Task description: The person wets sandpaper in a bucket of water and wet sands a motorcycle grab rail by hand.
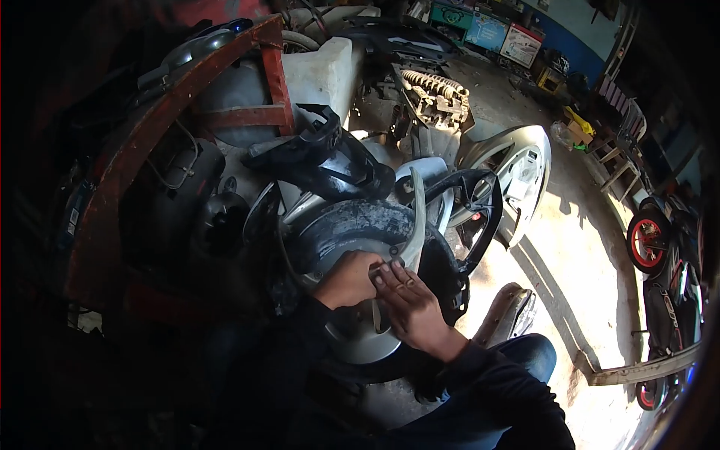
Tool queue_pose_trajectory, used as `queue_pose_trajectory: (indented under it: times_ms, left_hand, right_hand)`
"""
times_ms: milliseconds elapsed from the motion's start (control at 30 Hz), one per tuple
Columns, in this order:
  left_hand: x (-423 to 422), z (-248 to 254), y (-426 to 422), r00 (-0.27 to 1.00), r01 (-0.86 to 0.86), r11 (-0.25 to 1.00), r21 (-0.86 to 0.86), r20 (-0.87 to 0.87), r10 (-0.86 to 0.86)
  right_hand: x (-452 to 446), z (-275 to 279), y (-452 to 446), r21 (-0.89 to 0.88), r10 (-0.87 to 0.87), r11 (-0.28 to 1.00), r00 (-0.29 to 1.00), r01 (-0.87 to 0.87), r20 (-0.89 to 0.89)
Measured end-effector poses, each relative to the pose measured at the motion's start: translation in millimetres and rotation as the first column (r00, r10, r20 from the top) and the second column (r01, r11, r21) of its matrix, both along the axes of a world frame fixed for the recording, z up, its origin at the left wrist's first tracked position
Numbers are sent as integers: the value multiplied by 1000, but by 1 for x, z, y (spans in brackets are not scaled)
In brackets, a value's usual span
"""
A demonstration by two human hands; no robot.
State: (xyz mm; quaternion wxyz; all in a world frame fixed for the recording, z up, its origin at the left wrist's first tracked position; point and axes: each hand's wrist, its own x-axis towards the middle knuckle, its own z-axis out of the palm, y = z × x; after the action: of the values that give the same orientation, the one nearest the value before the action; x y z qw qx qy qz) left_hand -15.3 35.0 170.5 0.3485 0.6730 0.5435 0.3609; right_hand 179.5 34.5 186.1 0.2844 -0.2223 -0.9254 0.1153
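Observation:
A long, curved, pale strip of motorcycle body panel (417, 217) stands up from between my hands, its narrow tip pointing away from me. My left hand (351, 279) is closed around its lower part. From the other side my right hand (412, 311), with a ring on one finger, has its fingers pressed together over the same strip, close to the left fingertips. Something small and dark shows at the right fingertips; its kind is unclear. Directly below both hands lies a worn tyre (352, 225) with a silvery rounded part (364, 346) inside its ring.
Black plastic fairing pieces (330, 157) lie beyond the tyre, and a silver body panel (517, 176) leans to the right. A red wooden frame (172, 97) rises on the left. Springs (435, 84) sit farther back. Motorcycles with a red-rimmed wheel (648, 240) stand at far right.

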Motion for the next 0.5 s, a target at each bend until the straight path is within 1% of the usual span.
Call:
queue_pose_trajectory:
  times_ms: [33, 67, 100, 133, 167, 200, 233, 267, 333, 367, 400, 467, 500]
  left_hand:
    - [0, 4, 0, 999, 3, 998, -55, -40, -5]
    - [-2, 10, 1, 996, 3, 995, -103, -87, -12]
    - [1, 13, 2, 987, -26, 982, -185, -163, -4]
    - [2, 9, 3, 987, -29, 983, -181, -158, 0]
    - [4, 0, 6, 990, -33, 995, -89, -138, 21]
    - [8, 0, 8, 993, -39, 999, 4, -116, 39]
    - [7, 1, 10, 999, -9, 997, -78, -46, 5]
    - [8, 2, 9, 999, -4, 997, -82, -45, 0]
    - [8, 8, 7, 995, 15, 995, -96, -101, -25]
    - [6, 11, 6, 997, 33, 988, -153, -58, -43]
    - [5, 13, 5, 997, 30, 988, -154, -59, -39]
    - [5, 13, 4, 997, 48, 982, -180, -50, -58]
    - [5, 11, 4, 997, 49, 982, -182, -47, -58]
  right_hand:
    - [3, 0, 8, 3, 17, 1000, 999, -17, -27]
    - [5, -5, 19, 6, -31, 999, 997, 32, -77]
    - [5, -7, 29, -58, -118, 992, 991, 114, -61]
    - [5, -6, 36, -114, -199, 974, 979, 194, -34]
    - [4, -8, 27, -25, -175, 984, 984, 174, -34]
    - [0, 0, 13, 30, -64, 997, 997, 65, -35]
    - [3, -2, 15, 58, -38, 998, 998, 40, -48]
    - [4, -7, 19, 82, -15, 996, 998, 21, -68]
    - [11, -19, 46, -118, -222, 971, 968, 209, -116]
    - [16, -22, 55, -390, -333, 880, 938, 271, -100]
    - [15, -6, 54, -642, -447, 702, 892, 307, -62]
    - [22, -19, 67, -810, -557, 540, 819, 229, -140]
    - [22, -10, 69, -917, -610, 398, 749, 9, -258]
